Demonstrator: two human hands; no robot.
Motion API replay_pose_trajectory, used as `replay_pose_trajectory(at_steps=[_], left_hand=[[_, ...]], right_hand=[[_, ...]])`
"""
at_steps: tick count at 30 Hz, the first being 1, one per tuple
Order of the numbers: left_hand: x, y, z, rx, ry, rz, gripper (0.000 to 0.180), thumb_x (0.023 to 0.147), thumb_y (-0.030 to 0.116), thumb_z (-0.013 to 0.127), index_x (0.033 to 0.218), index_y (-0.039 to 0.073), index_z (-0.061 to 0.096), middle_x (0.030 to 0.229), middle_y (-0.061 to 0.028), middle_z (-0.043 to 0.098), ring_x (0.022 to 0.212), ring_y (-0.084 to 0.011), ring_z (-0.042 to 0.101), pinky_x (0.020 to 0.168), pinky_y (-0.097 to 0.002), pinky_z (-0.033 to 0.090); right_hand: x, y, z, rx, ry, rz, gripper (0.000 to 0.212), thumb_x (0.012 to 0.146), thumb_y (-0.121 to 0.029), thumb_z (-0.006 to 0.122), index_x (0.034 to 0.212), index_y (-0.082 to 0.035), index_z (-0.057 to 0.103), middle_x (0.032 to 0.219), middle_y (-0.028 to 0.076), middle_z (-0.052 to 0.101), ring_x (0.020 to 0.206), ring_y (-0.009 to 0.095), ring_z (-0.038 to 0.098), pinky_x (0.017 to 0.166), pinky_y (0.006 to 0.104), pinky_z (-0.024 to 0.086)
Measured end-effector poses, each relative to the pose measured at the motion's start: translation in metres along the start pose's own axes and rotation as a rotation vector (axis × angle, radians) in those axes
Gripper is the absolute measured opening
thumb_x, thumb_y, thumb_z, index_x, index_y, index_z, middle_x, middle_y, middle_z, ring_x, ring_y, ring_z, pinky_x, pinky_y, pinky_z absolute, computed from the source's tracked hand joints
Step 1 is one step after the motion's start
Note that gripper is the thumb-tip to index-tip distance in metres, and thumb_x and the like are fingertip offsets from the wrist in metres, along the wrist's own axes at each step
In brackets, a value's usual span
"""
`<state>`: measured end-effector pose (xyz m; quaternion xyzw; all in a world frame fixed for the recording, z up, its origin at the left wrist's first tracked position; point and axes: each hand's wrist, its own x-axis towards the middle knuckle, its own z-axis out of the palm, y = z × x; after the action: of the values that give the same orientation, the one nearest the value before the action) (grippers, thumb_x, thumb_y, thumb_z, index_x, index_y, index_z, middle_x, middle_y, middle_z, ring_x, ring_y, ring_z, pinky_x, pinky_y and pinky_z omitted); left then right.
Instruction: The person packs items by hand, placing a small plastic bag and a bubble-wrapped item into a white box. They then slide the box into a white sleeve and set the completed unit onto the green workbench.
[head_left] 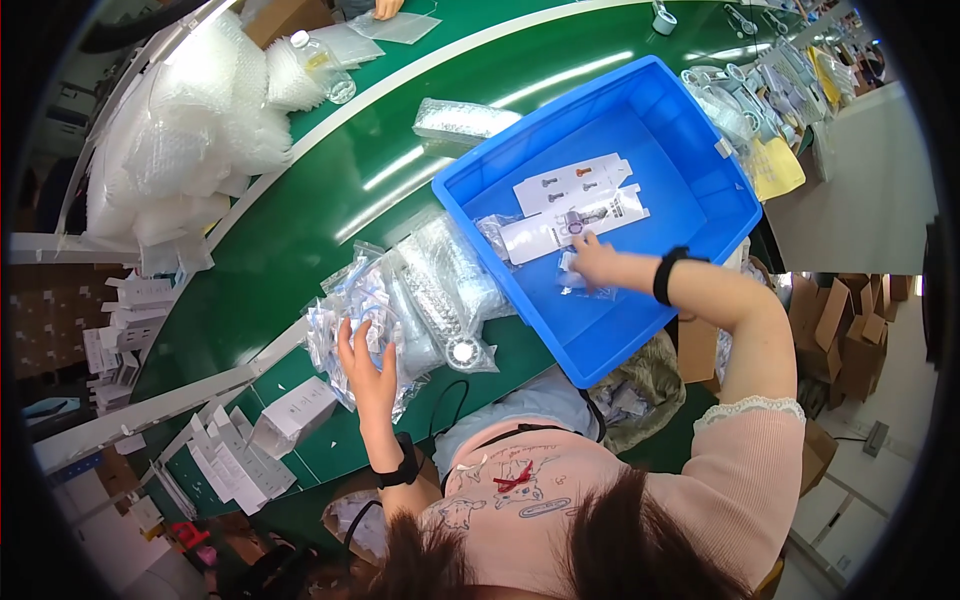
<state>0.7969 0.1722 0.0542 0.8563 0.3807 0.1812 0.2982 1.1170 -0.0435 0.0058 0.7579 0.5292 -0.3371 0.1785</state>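
My left hand (371, 382) is open, its fingers spread over a pile of small clear plastic bags (345, 305) with white and blue contents. My right hand (597, 262) reaches into a blue plastic bin (670, 130), its fingers bent around a small clear plastic bag (587, 288); the hand partly hides it. Beside those fingers, flat printed white cartons (530, 236) lie on the bin floor. Another clear bag (493, 236) lies against the bin's left wall. Bubble-wrap pouches (440, 285), one with a round-ended item inside, rest between the pile and the bin.
Bubble-wrap bags (190, 130) are heaped at the far left near a clear bottle (312, 50). White boxes (235, 460) stand at the lower left. One bubble-wrapped item (460, 122) lies behind the bin. Grey handheld devices (745, 100) crowd the right. Another person's hand (388, 8) shows at the top.
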Motion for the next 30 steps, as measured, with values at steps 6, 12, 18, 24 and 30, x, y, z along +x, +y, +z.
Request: replay_pose_trajectory(at_steps=[6,12,18,24,30], left_hand=[[-0.006,-0.009,0.004,0.032,-0.054,-0.020,0.041,0.073,0.009,0.061,0.112,0.005,0.047,0.128,-0.0180,0.034,0.117,-0.0352,0.034,0.096,-0.0392,0.029],[-0.013,-0.004,-0.002,0.087,-0.023,-0.019,0.041,0.073,0.008,0.060,0.112,0.005,0.047,0.127,-0.0179,0.034,0.115,-0.0356,0.036,0.095,-0.0394,0.031],[-0.034,0.012,-0.023,-0.044,-0.020,0.086,0.040,0.074,0.006,0.059,0.112,0.005,0.047,0.124,-0.0148,0.040,0.114,-0.0294,0.040,0.093,-0.0383,0.034],[-0.134,-0.025,-0.058,-0.870,-0.438,-0.325,0.045,0.079,0.010,0.058,0.120,0.003,0.042,0.126,-0.0107,0.040,0.114,-0.0224,0.041,0.093,-0.0340,0.034],[-0.297,-0.113,-0.105,-1.572,-0.696,-0.767,0.053,0.083,0.021,0.056,0.128,0.004,0.033,0.132,-0.0091,0.034,0.117,-0.0205,0.038,0.094,-0.0340,0.033]], right_hand=[[0.004,-0.008,0.012,0.152,0.165,0.077,0.055,0.062,-0.008,0.063,0.115,-0.008,0.047,0.096,0.019,0.053,0.092,0.037,0.052,0.069,0.0442,0.047],[0.050,-0.038,-0.106,0.434,0.316,-0.059,0.071,0.061,-0.003,0.061,0.126,-0.009,0.032,0.085,0.020,0.060,0.077,0.038,0.057,0.069,0.0428,0.046],[0.114,-0.055,-0.069,0.054,0.215,0.002,0.058,0.063,-0.007,0.062,0.118,-0.010,0.044,0.097,0.019,0.058,0.089,0.036,0.055,0.077,0.0426,0.046],[0.113,-0.020,-0.052,0.090,0.683,-0.007,0.037,0.055,-0.013,0.067,0.091,-0.007,0.062,0.100,0.019,0.055,0.091,0.036,0.050,0.080,0.0418,0.043],[0.038,0.014,-0.109,0.943,1.186,0.060,0.030,0.067,-0.008,0.066,0.095,0.001,0.059,0.094,0.010,0.061,0.081,0.017,0.058,0.072,0.0278,0.046]])
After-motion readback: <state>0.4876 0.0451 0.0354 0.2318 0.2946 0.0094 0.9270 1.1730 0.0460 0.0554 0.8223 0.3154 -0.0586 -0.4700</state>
